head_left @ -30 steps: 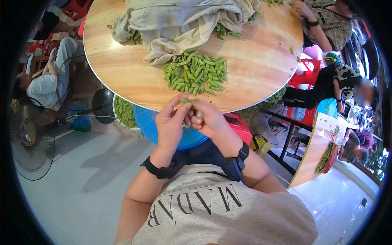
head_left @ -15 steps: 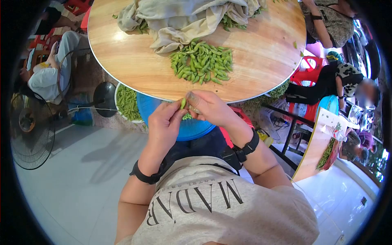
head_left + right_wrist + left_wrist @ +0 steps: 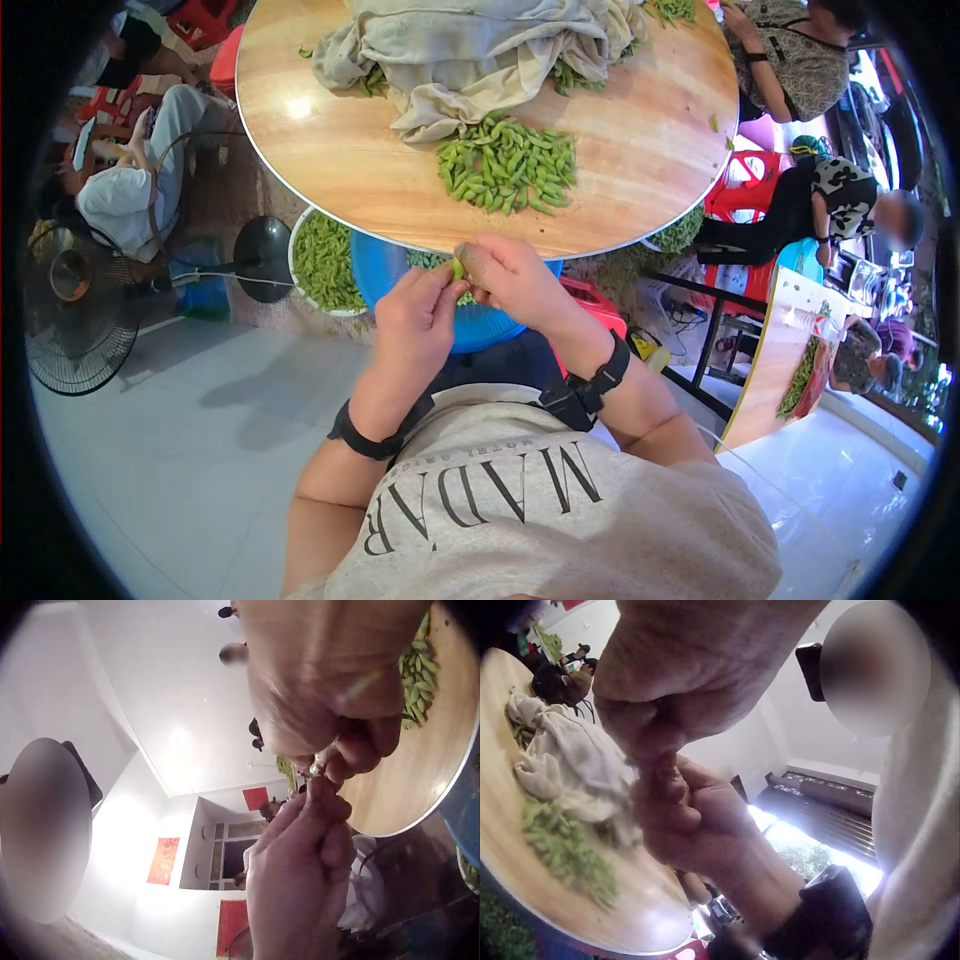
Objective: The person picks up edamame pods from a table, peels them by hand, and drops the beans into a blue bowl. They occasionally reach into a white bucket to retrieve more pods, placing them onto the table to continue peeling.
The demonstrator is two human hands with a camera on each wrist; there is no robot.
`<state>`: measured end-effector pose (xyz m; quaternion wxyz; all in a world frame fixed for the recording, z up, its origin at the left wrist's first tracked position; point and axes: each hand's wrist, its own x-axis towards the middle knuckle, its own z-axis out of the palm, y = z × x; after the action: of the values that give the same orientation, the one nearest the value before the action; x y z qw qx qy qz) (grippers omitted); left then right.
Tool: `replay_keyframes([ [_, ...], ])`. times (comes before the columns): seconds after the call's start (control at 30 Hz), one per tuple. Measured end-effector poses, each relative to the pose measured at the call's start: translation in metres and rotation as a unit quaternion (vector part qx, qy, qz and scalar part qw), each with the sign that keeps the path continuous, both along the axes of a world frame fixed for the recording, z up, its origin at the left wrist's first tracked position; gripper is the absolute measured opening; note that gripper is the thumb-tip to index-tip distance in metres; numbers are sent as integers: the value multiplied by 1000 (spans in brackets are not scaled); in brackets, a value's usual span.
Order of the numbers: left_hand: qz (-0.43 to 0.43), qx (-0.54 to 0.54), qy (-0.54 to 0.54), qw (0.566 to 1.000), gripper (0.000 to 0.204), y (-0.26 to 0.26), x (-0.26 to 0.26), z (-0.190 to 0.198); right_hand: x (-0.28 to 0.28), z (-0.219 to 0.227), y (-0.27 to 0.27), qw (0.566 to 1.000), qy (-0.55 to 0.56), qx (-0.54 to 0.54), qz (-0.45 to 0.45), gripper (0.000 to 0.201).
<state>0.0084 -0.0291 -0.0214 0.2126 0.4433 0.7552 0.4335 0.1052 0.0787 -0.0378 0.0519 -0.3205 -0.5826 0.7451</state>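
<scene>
A green soybean pod (image 3: 458, 269) is pinched between both hands in front of the table edge. My left hand (image 3: 412, 312) grips its near side with thumb and forefinger. Opposite it, my right hand (image 3: 515, 282) pinches the other end, the fingertips of both hands meeting. In the right wrist view something pale and shiny shows at the right hand's fingers (image 3: 351, 754). Below the hands sits a blue basin (image 3: 368, 270) with green beans in it. A heap of pods (image 3: 508, 165) lies on the round wooden table (image 3: 330, 170) just beyond.
A beige cloth (image 3: 480, 60) covers more pods farther back on the table. To the left of the basin stands a white-rimmed tub of pods (image 3: 325, 265). A standing fan (image 3: 80, 310) is at far left, a red stool (image 3: 595, 305) at right. Several people sit around.
The pod has tilted between the fingertips, and the hands have drawn closer together around it. The head view has shifted slightly, so the table appears farther right.
</scene>
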Motion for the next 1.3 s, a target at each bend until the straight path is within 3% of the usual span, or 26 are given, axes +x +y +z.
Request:
replay_keyframes([
  [0.13, 47, 3, -137, 989, 9, -5, 1, -12, -3, 4, -10, 998, 41, -11, -44, 24],
  [0.27, 100, -31, -446, 889, 17, -7, -5, -11, -4, -12, -24, 993, 43, 74, -77, 21],
  [0.33, 99, -9, -548, 830, 18, -10, -13, -21, -5, -16, -29, 991, 45, 89, -92, 20],
  [0.43, 97, -17, -614, 783, 20, -10, -22, -21, -4, -17, -34, 990, 63, 91, -84, 20],
  [0.53, 97, -43, -653, 750, 19, -14, -26, -27, 1, -20, -29, 998, 30, -8, -46, 22],
  [0.63, 86, -108, -544, 828, 17, -17, -23, -19, 5, -25, -20, 996, -41, 76, -17, 20],
  [0.73, 73, -121, -500, 855, 16, -20, -17, -18, 7, -9, -19, 983, -9, 183, 6, 16],
  [0.83, 69, -136, -544, 825, 16, -26, -20, -26, 11, -29, -19, 990, 34, 132, 39, 17],
  [0.93, 49, -152, -536, 829, 15, -28, -16, -38, 13, -48, -26, 984, 32, 176, 13, 18],
  [1.03, 73, -174, -478, 858, 14, -28, -13, -47, 19, -71, -27, 970, -13, 241, 25, 21],
  [1.13, 85, -167, -471, 862, 16, -30, -14, -63, 25, -72, -30, 926, -36, 375, -18, 24],
  [1.23, 90, -145, -507, 845, 16, -25, -7, -73, 26, -57, -38, 965, 27, 258, -46, 23],
  [1.3, 110, -139, -576, 798, 16, -20, -5, -77, 25, -58, -40, 991, 4, 112, -67, 22],
])
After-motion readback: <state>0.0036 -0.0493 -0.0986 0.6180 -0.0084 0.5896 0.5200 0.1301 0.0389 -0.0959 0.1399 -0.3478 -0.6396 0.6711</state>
